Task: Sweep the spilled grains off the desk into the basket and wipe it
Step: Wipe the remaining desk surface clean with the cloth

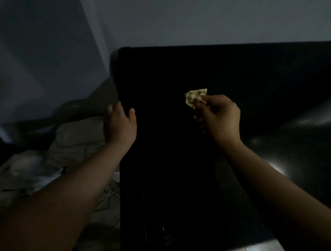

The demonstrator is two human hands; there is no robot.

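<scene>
Seemingly wiping now: pinching patterned cloth [194, 98] in right hand [221, 116] above dark desk [172, 172], left hand [120, 124] slack, empty, centre-left; no grains discernible.

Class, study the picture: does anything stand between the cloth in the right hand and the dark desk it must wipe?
Nothing visible does. The right hand pinches the cloth over the desk, and the dark top below shows no object. The left hand is apart at the desk's left edge.
</scene>
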